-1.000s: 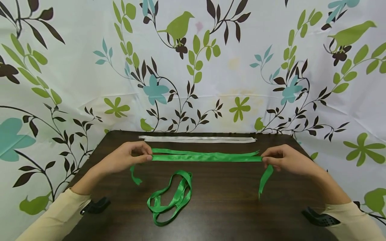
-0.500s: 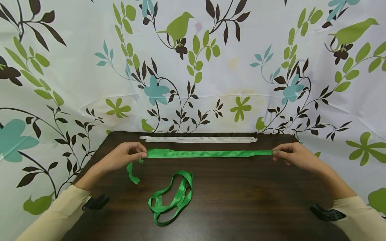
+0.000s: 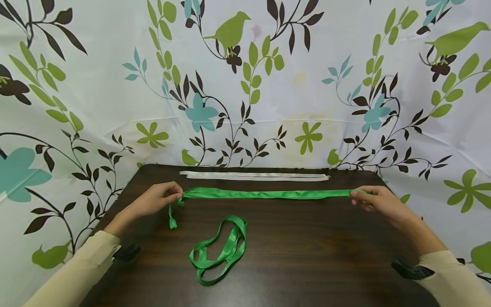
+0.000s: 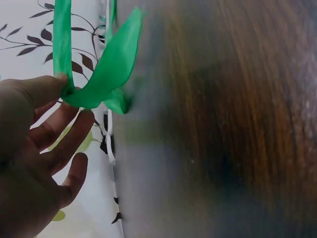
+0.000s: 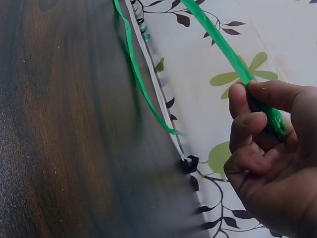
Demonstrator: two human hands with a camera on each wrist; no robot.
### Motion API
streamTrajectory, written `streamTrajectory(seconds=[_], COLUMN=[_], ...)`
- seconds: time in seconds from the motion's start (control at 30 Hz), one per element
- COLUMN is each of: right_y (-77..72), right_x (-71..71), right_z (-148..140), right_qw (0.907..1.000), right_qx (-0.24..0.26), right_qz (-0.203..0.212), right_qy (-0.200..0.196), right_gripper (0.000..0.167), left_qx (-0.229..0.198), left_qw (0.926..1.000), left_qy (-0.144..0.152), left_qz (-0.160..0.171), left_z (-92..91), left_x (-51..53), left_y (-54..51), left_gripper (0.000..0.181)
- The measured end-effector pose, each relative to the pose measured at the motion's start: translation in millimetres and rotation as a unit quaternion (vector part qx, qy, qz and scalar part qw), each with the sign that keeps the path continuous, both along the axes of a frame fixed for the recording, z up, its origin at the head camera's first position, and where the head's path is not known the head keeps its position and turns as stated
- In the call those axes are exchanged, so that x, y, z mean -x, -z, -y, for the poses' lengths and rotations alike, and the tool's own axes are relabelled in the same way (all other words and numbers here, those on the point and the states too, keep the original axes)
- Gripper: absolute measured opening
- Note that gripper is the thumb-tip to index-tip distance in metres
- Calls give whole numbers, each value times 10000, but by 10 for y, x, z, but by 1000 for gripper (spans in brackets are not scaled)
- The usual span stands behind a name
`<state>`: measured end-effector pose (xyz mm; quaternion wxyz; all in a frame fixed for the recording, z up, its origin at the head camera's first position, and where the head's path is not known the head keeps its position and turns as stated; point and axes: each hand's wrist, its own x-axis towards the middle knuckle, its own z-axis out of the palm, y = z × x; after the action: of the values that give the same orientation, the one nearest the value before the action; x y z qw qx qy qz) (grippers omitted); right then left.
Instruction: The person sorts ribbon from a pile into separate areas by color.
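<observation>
A green satin ribbon (image 3: 268,195) stretches sideways above the dark table. My left hand (image 3: 155,199) pinches it between thumb and fingers at the left, and a short tail (image 4: 111,67) hangs past that grip. At the other end my right hand (image 3: 377,202) pinches the ribbon; its frayed tip (image 5: 277,123) sticks into the palm side. A second green ribbon (image 5: 136,69) lies on the table near the back edge in the right wrist view, mostly hidden by the stretched one in the head view. Between the hands and nearer me lies a loosely coiled green ribbon (image 3: 232,247).
White ribbon strips (image 3: 253,176) lie along the back edge of the dark wooden table (image 3: 291,238). A patterned cloth (image 3: 287,85) with birds and leaves hangs right behind the table. Dark wrist devices (image 3: 412,271) sit by both sleeves.
My right hand has slid outward to the ribbon's end, so its hanging right tail is gone. The held ribbon has risen slightly and now covers the one behind it. The left hand has shifted slightly left.
</observation>
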<state>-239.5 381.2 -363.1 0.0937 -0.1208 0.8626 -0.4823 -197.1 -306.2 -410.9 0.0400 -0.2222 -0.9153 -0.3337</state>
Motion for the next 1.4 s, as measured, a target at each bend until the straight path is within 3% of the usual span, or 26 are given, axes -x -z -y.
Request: streamTrajectory(seconds=[0.23, 0.47, 0.67, 0.87, 1.07, 1.4], right_y=[145, 305, 505, 677, 744, 780], right_x=[64, 100, 151, 180, 196, 248], right_z=[-83, -207, -256, -154, -63, -3], right_qw=[9983, 9974, 9969, 9919, 9878, 9820], right_qx=[392, 180, -370, -997, -1033, -1120], right_qz=[343, 495, 214, -231, -464, -527], right_qy=[249, 498, 667, 747, 1066, 1425], right_gripper=[46, 55, 49, 39, 36, 36], left_qx=[300, 718, 777, 764, 470, 471], left_qw=[9989, 9964, 9952, 9924, 9915, 9909], left_qy=[-256, -139, -388, -706, -849, -902], left_qz=[262, 426, 444, 656, 870, 880], left_z=[56, 166, 197, 270, 281, 290], left_x=[121, 214, 219, 223, 256, 288], left_y=[33, 35, 56, 162, 210, 209], left_gripper=[6, 5, 10, 14, 17, 21])
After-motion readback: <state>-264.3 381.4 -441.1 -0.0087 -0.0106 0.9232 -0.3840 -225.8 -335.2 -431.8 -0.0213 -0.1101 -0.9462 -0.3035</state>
